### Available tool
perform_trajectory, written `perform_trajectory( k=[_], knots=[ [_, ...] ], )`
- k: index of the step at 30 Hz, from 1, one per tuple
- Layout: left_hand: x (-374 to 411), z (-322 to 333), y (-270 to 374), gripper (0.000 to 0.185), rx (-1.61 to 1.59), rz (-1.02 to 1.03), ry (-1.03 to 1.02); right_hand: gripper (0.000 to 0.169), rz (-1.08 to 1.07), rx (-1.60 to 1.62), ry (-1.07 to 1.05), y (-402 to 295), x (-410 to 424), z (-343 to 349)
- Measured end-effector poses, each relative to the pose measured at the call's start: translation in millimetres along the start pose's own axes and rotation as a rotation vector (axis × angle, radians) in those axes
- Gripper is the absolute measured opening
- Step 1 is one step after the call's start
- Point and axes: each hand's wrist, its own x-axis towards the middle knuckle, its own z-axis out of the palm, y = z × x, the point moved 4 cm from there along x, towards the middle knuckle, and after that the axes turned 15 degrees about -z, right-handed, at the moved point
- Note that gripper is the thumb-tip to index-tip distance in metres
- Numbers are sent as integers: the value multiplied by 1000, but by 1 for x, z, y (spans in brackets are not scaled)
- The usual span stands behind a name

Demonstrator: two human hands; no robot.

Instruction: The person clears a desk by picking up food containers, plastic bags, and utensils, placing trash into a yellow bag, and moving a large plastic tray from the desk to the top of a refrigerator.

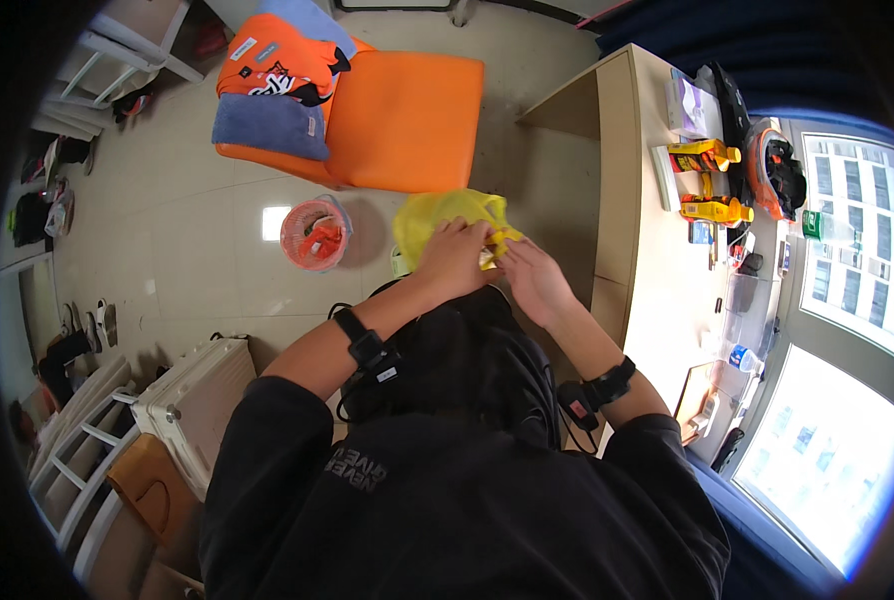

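A thin yellow plastic bag (447, 214) hangs below my two hands, just in front of the orange chair. The fingers of my left hand (458, 259) are closed on the gathered top of the bag. From the other side, my right hand (534, 279) pinches the same bunched plastic, and the fingertips of both hands nearly meet. A small pale thing (487, 259) shows between my hands; what it is I cannot tell. Behind the bag's left edge, part of a white and green item (397, 262) peeks out.
Left of the bag, a pink plastic basket (315, 255) stands on the tiled floor with red wrapping inside. The orange chair (417, 120) holds an orange shirt (278, 60). At right, a wooden desk (653, 300) carries bottles (702, 156) and a tissue pack (691, 109). A pale suitcase (191, 405) stands lower left.
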Motion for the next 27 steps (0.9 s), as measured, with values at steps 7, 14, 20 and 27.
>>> perform_trajectory(
  k=[7,14,20,27],
  knots=[
    [1,3,-89,35,-223,-296,-71,31,134,-129,-304,13,-8,19],
    [23,28,-204,36,-338,-627,-206,33,55,-659,144,12,-65,-165],
    [55,94,-287,34,-269,-591,-254,24,313,-680,521,69,-245,-334],
    [59,143,-358,25,-489,-878,-96,23,603,-382,829,92,-395,-289]
  ],
)
